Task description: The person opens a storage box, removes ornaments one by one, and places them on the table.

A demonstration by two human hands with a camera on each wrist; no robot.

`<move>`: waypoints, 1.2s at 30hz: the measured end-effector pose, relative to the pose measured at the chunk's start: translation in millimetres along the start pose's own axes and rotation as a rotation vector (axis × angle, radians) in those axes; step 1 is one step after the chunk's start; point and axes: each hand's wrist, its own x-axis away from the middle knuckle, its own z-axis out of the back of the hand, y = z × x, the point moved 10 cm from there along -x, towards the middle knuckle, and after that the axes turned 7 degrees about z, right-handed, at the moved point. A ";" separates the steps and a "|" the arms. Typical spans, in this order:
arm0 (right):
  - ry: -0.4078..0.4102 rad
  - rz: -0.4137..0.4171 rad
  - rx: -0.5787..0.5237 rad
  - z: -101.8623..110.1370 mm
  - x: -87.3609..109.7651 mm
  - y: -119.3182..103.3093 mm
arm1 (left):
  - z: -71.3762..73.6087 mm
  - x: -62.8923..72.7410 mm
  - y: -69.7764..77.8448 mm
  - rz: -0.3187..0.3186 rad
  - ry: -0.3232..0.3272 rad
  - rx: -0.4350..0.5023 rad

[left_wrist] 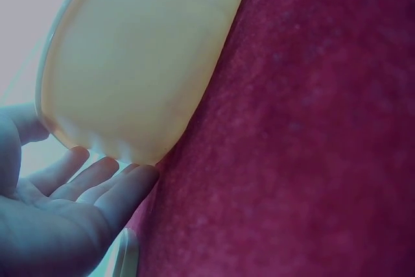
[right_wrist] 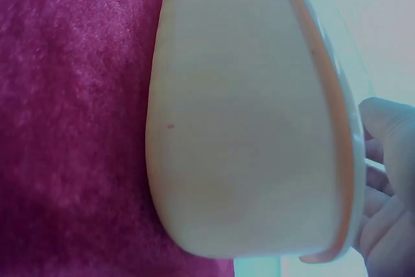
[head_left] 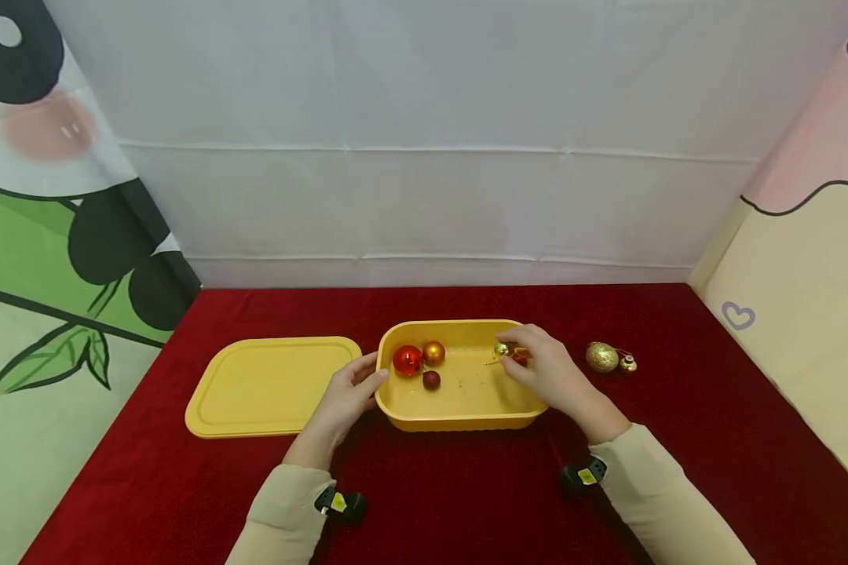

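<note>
A yellow plastic box point(head_left: 459, 404) without its lid stands on the red cloth. My left hand point(head_left: 348, 396) grips its left end, thumb at the rim and fingers against the outside wall, as the left wrist view also shows. Inside, toward the left, lie a shiny red bauble point(head_left: 407, 360), an orange-gold bauble point(head_left: 434, 353) and a small dark red glitter ball point(head_left: 431, 380). Over the box's right end my right hand point(head_left: 547, 369) pinches a small gold bauble point(head_left: 502, 349). A red bauble point(head_left: 520, 358) shows partly beneath these fingers. The box wall point(right_wrist: 246, 121) hides the fingertips in the right wrist view.
The flat yellow lid point(head_left: 268, 388) lies left of the box, close by my left hand. To the right of the box are a gold glitter bauble point(head_left: 601, 357) and a smaller gold bauble point(head_left: 627, 363). A pale cloth wall point(head_left: 452, 204) rises behind the table.
</note>
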 end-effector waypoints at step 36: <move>0.146 -0.063 -0.121 42.0 31.1 32.4 | 0.6 7.3 4.1 0.019 0.027 -0.034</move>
